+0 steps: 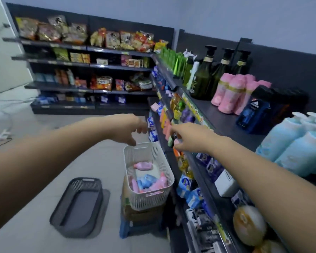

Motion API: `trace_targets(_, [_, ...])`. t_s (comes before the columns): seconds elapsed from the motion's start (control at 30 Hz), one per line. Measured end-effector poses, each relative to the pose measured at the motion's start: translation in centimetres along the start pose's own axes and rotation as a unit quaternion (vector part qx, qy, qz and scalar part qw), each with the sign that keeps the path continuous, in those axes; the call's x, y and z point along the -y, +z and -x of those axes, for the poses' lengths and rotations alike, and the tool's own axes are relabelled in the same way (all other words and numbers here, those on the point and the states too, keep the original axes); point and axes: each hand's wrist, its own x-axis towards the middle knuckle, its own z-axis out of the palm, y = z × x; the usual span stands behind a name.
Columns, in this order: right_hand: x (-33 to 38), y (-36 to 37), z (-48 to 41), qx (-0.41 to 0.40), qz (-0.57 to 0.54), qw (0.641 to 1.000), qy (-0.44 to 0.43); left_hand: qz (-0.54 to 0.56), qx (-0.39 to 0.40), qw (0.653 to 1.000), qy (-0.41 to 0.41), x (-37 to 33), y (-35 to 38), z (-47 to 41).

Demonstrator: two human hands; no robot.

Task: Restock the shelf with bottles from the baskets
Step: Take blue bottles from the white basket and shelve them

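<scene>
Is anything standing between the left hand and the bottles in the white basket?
Nothing visible. The left hand hangs just above the far rim of the white basket, which is open on top; the pink and blue bottles lie uncovered inside.

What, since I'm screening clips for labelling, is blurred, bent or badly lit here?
Head view: motion blur smears the left hand, the right hand and the small packets beside it; the white slatted plastic basket and dark green pump bottles read clearer; wide-angle distortion bows the dark top shelf and the forearms; lighting is flat and dim, no glare.
</scene>
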Motion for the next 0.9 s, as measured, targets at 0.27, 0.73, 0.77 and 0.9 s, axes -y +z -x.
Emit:
trace_targets(0.27, [-1.2,7.5,-9.8,0.083,-0.040,0.996,-0.018,0.067,0.044,0.996,-0.026,5.6,6.4,-5.3])
trace_targets(0.73, [-9.3,23.8,-27.7,0.238,-0.088,0.966,-0.048,0.115,0.153,0.981,-0.038,13.0,20.0,-23.8])
trace_targets(0.77, [-9.5,25.1,-28.5,0.250,-0.094,0.962,-0.050,0.121,0.162,0.978,-0.040,13.1,21.3,-24.6])
trace_targets(0.9, [-9.9,31.2,-31.1,0.296,-0.121,0.947,-0.041,0.134,0.209,0.968,-0.044,13.6,26.6,-27.5])
